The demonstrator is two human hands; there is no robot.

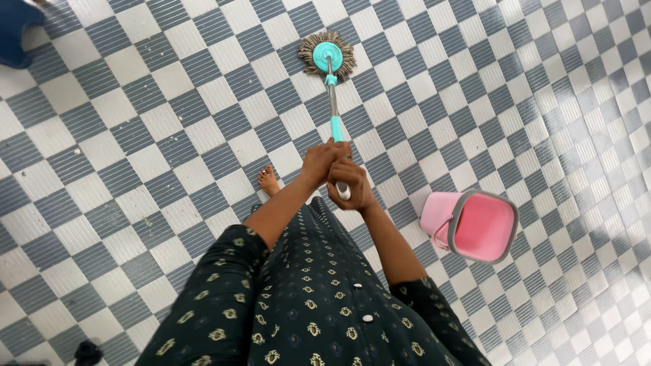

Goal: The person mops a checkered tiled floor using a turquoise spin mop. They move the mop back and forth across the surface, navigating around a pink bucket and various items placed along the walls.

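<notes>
Both my hands grip the handle of a mop [333, 102]. My left hand [321, 157] wraps the metal pole higher up, just under its teal sleeve. My right hand [350, 184] holds the pole's end below it. The round mop head [327, 55], with a teal disc and a fringe of brownish strands, rests on the checkered floor ahead of me. My bare foot [268, 180] shows below my left arm.
A pink bucket [503, 230] with a grey rim stands on the floor to my right. A blue object [13, 30] sits at the top left corner. A small dark thing [88, 352] lies at the bottom left. The floor is grey and white checkered tile.
</notes>
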